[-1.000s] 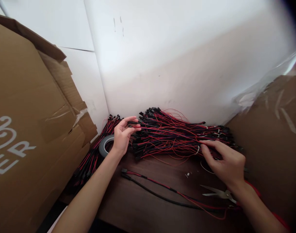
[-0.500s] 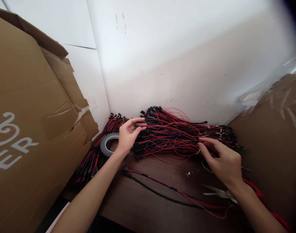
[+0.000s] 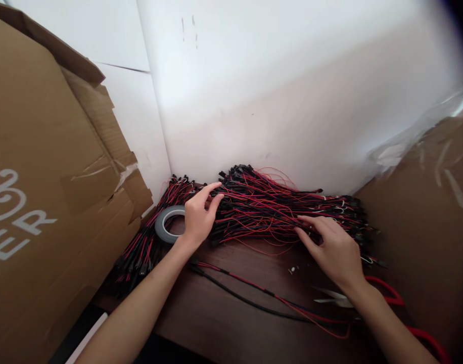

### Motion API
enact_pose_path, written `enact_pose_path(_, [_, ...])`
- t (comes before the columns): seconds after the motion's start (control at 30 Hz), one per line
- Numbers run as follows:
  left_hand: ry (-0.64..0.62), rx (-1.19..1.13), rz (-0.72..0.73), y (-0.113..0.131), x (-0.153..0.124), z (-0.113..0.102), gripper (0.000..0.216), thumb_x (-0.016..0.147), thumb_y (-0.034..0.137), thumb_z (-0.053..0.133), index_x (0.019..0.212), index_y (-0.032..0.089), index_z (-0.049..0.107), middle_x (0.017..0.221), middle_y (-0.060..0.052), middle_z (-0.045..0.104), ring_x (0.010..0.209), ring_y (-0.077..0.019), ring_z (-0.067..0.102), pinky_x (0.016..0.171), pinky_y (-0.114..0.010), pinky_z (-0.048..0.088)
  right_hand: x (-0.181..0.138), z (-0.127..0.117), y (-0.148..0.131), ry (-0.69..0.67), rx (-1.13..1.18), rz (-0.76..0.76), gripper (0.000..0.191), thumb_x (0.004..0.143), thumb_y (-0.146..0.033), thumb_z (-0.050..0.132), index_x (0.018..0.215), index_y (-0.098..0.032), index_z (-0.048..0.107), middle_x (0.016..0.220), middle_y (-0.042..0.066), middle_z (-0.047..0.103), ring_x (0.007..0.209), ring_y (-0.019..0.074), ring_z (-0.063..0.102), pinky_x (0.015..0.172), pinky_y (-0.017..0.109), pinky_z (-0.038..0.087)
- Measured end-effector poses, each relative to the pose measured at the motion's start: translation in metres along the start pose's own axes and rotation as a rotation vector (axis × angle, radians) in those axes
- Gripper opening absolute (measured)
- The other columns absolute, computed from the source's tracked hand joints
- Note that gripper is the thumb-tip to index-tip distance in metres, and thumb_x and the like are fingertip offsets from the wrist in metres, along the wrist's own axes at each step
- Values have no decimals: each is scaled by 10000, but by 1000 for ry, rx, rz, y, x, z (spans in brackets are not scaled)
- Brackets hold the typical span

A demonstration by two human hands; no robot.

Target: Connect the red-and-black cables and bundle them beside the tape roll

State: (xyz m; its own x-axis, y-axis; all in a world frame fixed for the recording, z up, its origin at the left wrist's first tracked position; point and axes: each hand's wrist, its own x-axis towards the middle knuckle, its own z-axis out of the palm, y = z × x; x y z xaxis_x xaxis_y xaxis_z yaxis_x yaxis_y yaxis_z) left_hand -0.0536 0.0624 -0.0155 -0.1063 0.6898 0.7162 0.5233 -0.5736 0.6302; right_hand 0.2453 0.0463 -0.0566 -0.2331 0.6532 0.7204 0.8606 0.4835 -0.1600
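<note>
A large pile of red-and-black wire harnesses [image 3: 262, 202] with black connectors lies against the white wall. At the pile's left end my left hand [image 3: 199, 212] has its thumb and fingers closed around the end of one wire harness. Toward the right, my right hand [image 3: 333, 247] pinches the same strand between thumb and fingertips, just above the pile's front edge; where it runs among the others is hard to follow. A single cable [image 3: 250, 298] lies apart in front, on the dark table. Red-handled scissors [image 3: 333, 297] lie partly under my right forearm, blades apart.
A roll of grey tape [image 3: 163, 225] lies left of my left hand, on a second bundle of wire harnesses [image 3: 140, 258]. A large cardboard box [image 3: 57, 151] stands at the left, another brown box [image 3: 424, 212] with clear plastic at the right. Small white scraps [image 3: 293, 270] lie on the table.
My right hand has shifted left along the pile, closer to my left hand. My left hand has moved slightly left, its fingers still at the harness end.
</note>
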Motion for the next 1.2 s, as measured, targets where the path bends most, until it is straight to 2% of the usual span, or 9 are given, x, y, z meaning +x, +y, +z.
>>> enact_pose_path(0.13, [22,40,37,1,1,-2,188,920,329,589,989,197,705,907,-38,750,652,-136,641,672,-273,512,1,0,1,-9,82,-33,165,934,-302,554,1029,-211,652,972,60,681,906,221,616,843,392,490])
enact_pose_path(0.37, [21,101,102,2,2,-2,171,924,307,579,956,194,704,847,-33,709,656,-138,582,659,-275,462,0,2,0,-27,127,-26,148,925,-274,565,1033,-208,641,994,54,675,933,215,613,848,383,494])
enact_pose_path(0.5, [-5,79,125,5,2,0,143,915,256,579,953,198,704,874,-44,710,727,-152,599,658,-275,463,-1,4,0,-51,141,-21,148,927,-263,548,1033,-208,636,990,59,682,928,223,619,835,394,504])
enact_pose_path(0.67, [-13,-147,-50,8,3,2,135,869,243,607,919,188,719,928,-56,732,798,-160,656,559,-217,475,-2,5,-2,-49,161,6,198,925,-264,534,1091,-208,627,1008,72,689,930,235,638,835,412,519])
enact_pose_path(0.8, [5,-326,-157,7,4,1,133,831,261,644,903,185,725,923,-56,729,715,-137,641,491,-202,450,-2,7,-4,-33,168,-1,244,917,-278,555,1143,-201,606,1058,84,683,974,245,636,869,426,513])
enact_pose_path(0.97, [8,-545,-242,5,6,1,108,795,249,680,874,188,719,770,-15,671,476,-55,479,387,-182,376,-3,8,-7,-45,212,41,248,913,-312,574,1134,-205,608,1062,84,686,972,249,644,858,426,515])
enact_pose_path(1.2, [-57,-734,-296,1,7,1,131,798,257,691,913,197,704,725,-5,653,511,-73,526,396,-186,419,-1,4,-12,-50,315,86,200,911,-304,584,1087,-222,630,1033,61,701,944,222,658,845,393,518])
